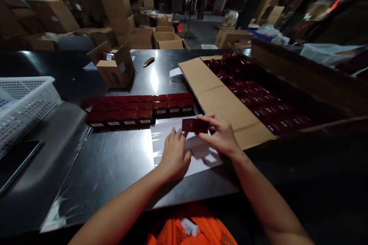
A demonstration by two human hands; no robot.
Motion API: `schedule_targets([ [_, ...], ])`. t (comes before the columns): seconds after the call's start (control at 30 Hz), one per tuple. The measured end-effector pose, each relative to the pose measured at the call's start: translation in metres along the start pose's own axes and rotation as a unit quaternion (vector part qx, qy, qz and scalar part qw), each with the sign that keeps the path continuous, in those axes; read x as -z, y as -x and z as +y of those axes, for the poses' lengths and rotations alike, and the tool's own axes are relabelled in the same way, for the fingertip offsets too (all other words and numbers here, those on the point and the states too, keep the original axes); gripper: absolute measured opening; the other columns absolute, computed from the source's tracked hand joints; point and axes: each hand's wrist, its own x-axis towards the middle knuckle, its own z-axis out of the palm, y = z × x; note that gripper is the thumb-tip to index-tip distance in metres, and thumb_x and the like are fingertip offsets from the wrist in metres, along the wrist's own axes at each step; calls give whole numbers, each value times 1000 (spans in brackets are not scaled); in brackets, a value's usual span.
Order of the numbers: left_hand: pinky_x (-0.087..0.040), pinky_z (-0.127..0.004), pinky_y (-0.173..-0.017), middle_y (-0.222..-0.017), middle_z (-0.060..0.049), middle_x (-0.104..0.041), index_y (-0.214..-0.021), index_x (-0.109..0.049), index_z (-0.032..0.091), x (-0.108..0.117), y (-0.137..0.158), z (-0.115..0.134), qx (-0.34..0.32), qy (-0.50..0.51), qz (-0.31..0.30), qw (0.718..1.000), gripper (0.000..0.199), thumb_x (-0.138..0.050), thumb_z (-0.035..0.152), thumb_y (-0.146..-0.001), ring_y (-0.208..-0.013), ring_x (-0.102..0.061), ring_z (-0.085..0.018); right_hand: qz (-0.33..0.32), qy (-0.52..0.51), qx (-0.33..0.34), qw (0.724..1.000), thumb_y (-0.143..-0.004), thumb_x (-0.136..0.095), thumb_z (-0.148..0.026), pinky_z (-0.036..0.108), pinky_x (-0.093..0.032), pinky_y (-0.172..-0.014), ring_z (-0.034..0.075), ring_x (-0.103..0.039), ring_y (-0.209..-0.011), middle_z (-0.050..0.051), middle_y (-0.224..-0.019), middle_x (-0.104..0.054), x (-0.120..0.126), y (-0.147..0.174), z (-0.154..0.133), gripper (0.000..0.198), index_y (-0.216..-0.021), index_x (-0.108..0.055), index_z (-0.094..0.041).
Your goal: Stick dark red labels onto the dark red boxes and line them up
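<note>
My right hand [220,134] grips a small dark red box [192,125] between thumb and fingers, just above a white sheet [161,134]. Beside the box's left end is my left hand [174,153], its fingers stretched out over the sheet and its thumb apart. Whether its fingertips touch the box or the paper, I cannot tell. White strips, perhaps labels, show on the sheet. To the left stand rows of similar dark red boxes [123,115], the front ones bearing white labels.
A large carton [227,103] full of dark red boxes stands on the right, its flap folded outward. A small open carton [115,72], a cutter knife [148,62], a white basket [37,103] and a phone [20,160] lie around the metal table [109,168].
</note>
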Motion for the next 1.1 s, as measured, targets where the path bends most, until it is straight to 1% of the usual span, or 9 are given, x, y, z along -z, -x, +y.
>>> schedule_targets([
  [0.03,-24,-66,-114,-136,-19,-54,-117,-60,16,-1,4,4,-10,-73,-30,997,36,-61,18,-81,-139,-36,-43,3,24,-2,1000,-69,-72,-18,31,-59,-74,21,-66,-96,6,-108,-66,-1,-5,-5,46,-115,-70,-23],
  [0.1,-30,-65,-109,-124,-19,-60,-103,-66,14,-2,12,15,-26,-236,-94,967,21,-55,25,-88,-132,-43,-42,-10,56,1,998,-68,-72,-17,31,-58,-73,22,-67,-96,6,-109,-68,-8,-17,-13,51,-118,-67,-23],
  [0.2,-43,-53,-95,-107,-15,-64,-98,-68,15,-1,19,29,-37,-347,-142,926,27,-53,36,-91,-109,-55,-34,-52,79,28,995,-68,-75,-18,33,-57,-75,24,-67,-95,7,-106,-70,-32,-44,-16,52,-118,-62,-21],
  [0.43,-45,-49,-87,-102,-16,-63,-96,-71,16,5,17,33,-51,-353,-166,919,30,-53,40,-89,-102,-54,-32,-99,96,80,987,-67,-73,-10,48,-50,-95,28,-61,-100,8,-101,-66,-105,-86,6,29,-94,-68,-19],
  [0.63,-46,-48,-86,-102,-16,-64,-97,-72,15,5,15,31,-56,-348,-163,921,32,-52,39,-89,-101,-55,-33,-67,92,75,991,-77,-70,-14,47,-56,-90,26,-58,-98,12,-109,-51,-129,-82,16,20,-96,-65,-18],
  [0.73,-46,-50,-86,-102,-16,-65,-96,-72,15,7,13,30,-59,-338,-167,924,30,-55,39,-88,-102,-55,-34,-79,89,66,991,-72,-79,-18,45,-56,-93,25,-60,-98,10,-110,-52,-113,-82,7,38,-106,-63,-19],
  [0.87,-44,-50,-85,-99,-15,-65,-91,-73,17,15,6,26,-64,-327,-189,924,20,-63,33,-85,-102,-56,-35,-84,78,85,990,-77,-79,-28,42,-51,-103,25,-58,-113,9,-119,-56,-44,-66,-17,44,-116,-61,-23],
  [1.0,-43,-49,-83,-102,-15,-65,-90,-74,20,23,-4,17,-76,-311,-229,919,15,-74,28,-78,-101,-56,-37,-149,81,36,985,-86,-72,-33,38,-55,-96,21,-63,-107,6,-113,-65,34,-3,-33,31,-115,-65,-23],
  [1.1,-43,-48,-85,-106,-12,-65,-89,-73,23,29,-8,9,-75,-296,-243,921,15,-77,27,-76,-104,-56,-35,-219,114,-20,969,-90,-69,-34,38,-56,-89,22,-67,-99,6,-105,-70,58,57,-28,25,-112,-68,-23],
])
